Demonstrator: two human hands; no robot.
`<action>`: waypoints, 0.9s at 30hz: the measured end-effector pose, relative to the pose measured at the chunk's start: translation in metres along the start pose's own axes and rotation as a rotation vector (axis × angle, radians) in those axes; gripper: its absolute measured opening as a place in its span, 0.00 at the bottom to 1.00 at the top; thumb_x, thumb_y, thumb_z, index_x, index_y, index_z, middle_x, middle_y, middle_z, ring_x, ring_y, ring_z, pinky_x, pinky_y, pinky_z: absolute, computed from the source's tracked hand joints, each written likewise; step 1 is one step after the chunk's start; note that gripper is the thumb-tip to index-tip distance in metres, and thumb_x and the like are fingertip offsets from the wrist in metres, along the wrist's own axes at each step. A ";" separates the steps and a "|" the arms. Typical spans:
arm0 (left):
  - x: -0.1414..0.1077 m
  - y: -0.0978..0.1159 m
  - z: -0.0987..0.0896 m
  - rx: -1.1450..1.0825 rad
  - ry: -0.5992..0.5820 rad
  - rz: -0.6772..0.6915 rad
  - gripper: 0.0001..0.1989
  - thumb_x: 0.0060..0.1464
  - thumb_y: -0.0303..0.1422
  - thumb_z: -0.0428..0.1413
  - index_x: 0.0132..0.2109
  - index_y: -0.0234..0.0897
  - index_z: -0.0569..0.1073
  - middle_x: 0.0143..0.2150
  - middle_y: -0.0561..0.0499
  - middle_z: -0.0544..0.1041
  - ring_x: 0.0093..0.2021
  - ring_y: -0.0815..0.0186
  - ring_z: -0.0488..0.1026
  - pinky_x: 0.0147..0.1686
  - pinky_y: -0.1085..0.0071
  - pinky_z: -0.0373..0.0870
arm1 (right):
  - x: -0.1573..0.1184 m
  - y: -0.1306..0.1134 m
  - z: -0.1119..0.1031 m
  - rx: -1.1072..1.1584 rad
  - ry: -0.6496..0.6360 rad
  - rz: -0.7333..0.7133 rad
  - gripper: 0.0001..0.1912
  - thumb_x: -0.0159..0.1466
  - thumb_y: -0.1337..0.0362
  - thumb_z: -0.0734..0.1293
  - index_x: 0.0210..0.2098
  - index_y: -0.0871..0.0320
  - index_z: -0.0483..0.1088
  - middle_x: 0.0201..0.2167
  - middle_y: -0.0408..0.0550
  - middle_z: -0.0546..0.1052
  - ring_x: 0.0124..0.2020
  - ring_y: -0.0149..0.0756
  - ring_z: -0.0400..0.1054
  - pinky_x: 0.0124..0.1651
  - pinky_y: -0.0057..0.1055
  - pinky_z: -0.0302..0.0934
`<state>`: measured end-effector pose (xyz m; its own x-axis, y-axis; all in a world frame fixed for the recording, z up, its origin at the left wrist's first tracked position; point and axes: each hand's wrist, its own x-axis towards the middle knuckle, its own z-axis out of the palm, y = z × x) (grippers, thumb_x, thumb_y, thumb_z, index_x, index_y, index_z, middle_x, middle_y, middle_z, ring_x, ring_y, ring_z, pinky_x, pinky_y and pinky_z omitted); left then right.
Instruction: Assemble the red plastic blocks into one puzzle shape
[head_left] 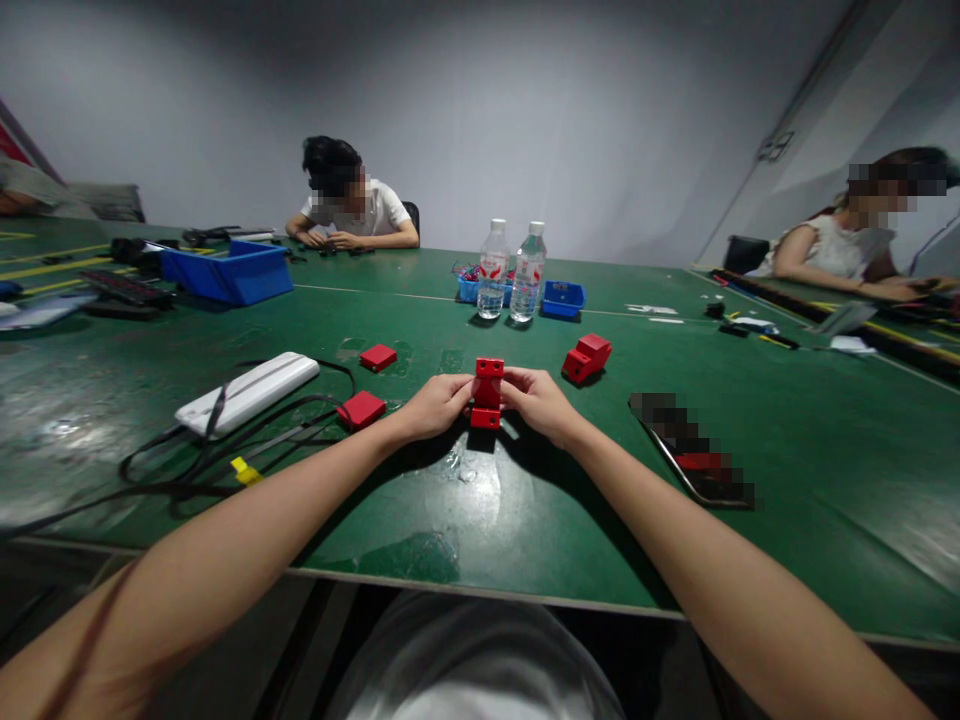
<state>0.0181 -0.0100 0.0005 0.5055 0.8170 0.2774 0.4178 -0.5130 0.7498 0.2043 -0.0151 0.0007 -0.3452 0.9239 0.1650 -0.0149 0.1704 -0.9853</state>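
Observation:
A red block with small holes and a notched middle (488,392) is held upright between both hands, just above the green table (480,520). My left hand (437,405) grips its left side, fingers closed round the edge. My right hand (541,402) grips the right side in the same way. The fingertips behind the block are partly hidden. Another red notched block (587,359) lies to the right, beyond my right hand. Two flat red pieces lie to the left: one farther back (378,357), the other (362,410) near my left forearm, beside a black cable.
A white power bank (249,394) with cables lies left, a phone (686,450) right. Two water bottles (493,270) (528,272) stand behind the block near a small blue tray (563,299). A large blue bin (229,272) is back left. Other people sit across and at right.

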 end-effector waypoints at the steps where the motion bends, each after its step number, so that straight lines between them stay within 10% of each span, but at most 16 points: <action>1: 0.000 0.000 0.000 -0.003 -0.001 0.000 0.20 0.60 0.42 0.45 0.36 0.32 0.76 0.31 0.49 0.78 0.37 0.61 0.73 0.42 0.68 0.69 | 0.000 0.000 0.000 0.003 -0.002 0.002 0.17 0.55 0.57 0.70 0.42 0.57 0.77 0.35 0.45 0.81 0.33 0.34 0.73 0.39 0.31 0.67; 27: 0.001 0.001 -0.003 -0.020 -0.037 0.000 0.22 0.58 0.44 0.46 0.35 0.31 0.77 0.31 0.50 0.79 0.34 0.61 0.74 0.40 0.68 0.70 | 0.001 0.005 -0.003 0.003 -0.018 0.020 0.18 0.56 0.56 0.70 0.43 0.57 0.76 0.36 0.46 0.81 0.34 0.35 0.74 0.40 0.32 0.67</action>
<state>0.0165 -0.0094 0.0035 0.5335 0.8063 0.2552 0.4025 -0.5075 0.7619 0.2067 -0.0127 -0.0039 -0.3619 0.9209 0.1448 -0.0107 0.1512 -0.9884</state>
